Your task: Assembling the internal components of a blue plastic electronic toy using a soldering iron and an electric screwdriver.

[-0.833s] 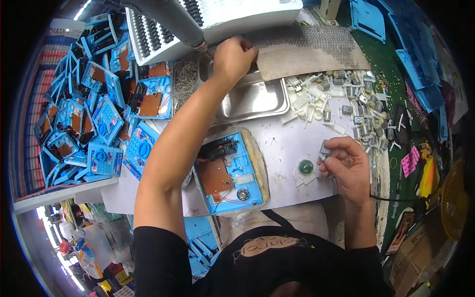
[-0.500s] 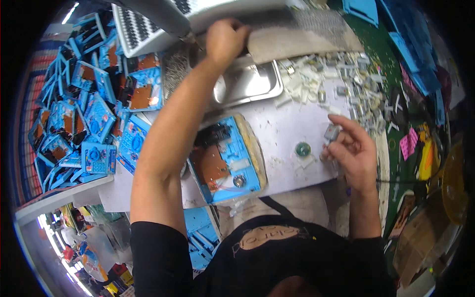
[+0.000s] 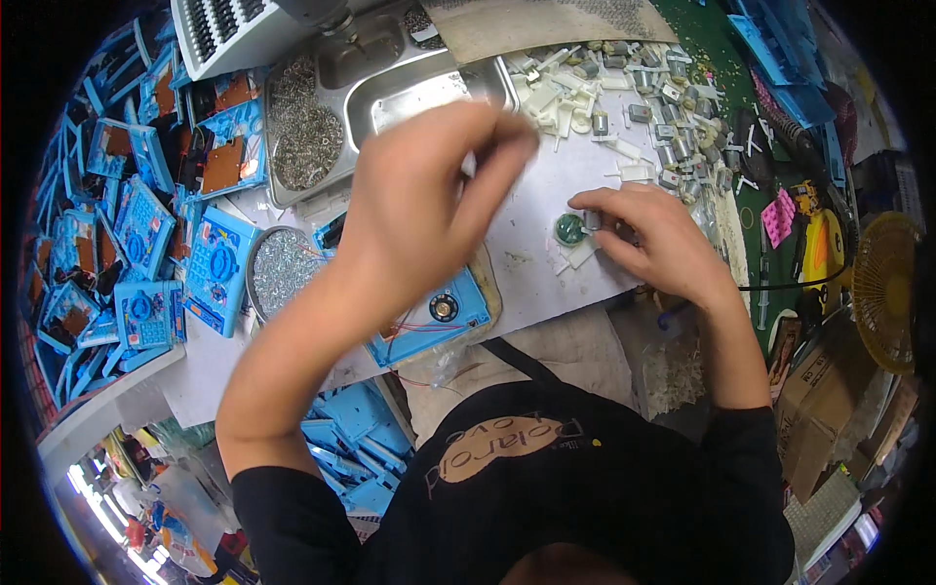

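Note:
My left hand point(image 3: 434, 185), smeared by motion, is raised over the table with thumb and forefinger pinched together; whatever lies between them cannot be made out. Beneath it, and partly hidden by it, is an open blue plastic toy case point(image 3: 471, 300) with a small round speaker point(image 3: 444, 308) and thin red wires. My right hand point(image 3: 668, 239) is closed at the fingertips on a small grey motor point(image 3: 592, 221). The motor is right beside a small round green object point(image 3: 568, 230). A white plastic piece point(image 3: 580, 255) lies just below that object.
A metal tray point(image 3: 429, 97) with compartments holds many small metal parts point(image 3: 304, 127). A round dish of screws point(image 3: 283, 270) stands left of the case. Blue toy cases point(image 3: 141, 229) pile up at left. White plastic parts and motors point(image 3: 673, 127) spread at far right. A tool's tip point(image 3: 351, 34) hangs above.
My left hand has come back from beyond the metal tray to above the blue case. My right hand has brought the motor leftward to the green object. The whole view has shifted.

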Demonstrator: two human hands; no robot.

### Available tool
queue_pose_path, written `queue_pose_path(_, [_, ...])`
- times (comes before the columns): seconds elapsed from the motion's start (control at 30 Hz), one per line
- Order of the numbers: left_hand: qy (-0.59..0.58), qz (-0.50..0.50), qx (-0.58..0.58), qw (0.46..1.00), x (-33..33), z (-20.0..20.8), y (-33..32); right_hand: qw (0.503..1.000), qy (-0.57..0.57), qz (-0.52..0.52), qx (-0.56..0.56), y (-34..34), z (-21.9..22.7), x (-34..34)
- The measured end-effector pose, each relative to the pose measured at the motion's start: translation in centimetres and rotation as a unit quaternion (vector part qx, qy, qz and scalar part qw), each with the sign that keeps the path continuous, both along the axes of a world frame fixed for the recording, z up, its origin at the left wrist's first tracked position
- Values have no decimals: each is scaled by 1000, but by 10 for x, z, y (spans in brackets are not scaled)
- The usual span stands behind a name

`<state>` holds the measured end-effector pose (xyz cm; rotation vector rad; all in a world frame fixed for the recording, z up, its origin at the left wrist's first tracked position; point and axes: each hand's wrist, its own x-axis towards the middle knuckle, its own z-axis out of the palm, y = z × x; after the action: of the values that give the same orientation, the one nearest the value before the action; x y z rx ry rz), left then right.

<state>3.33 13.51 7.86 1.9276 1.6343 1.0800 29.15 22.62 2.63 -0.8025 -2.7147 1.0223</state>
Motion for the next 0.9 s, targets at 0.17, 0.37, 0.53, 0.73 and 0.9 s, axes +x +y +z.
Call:
queue_pose_path(0.17, [-254,59,-147,954,9,-1,-95,997,-39,58,25,3,-1,-15])
queue_pose_path(0.37, [-355,121,-102,921,35,-39,-130,997,-35,59,48,-3,-1,-22])
queue_pose_path(0.53, [-302,183,-95,931,46,-54,-135,941,93,-68,-318,-32,19,-32])
queue_pose_path(0.73, [-327,161,-119,924,45,-53,-139,814,177,-32,-553,-73,10,-62])
queue_pose_path(0.9, [-355,179,-93,913,44,-57,-140,821,144,0,-553,-70,4,-71])
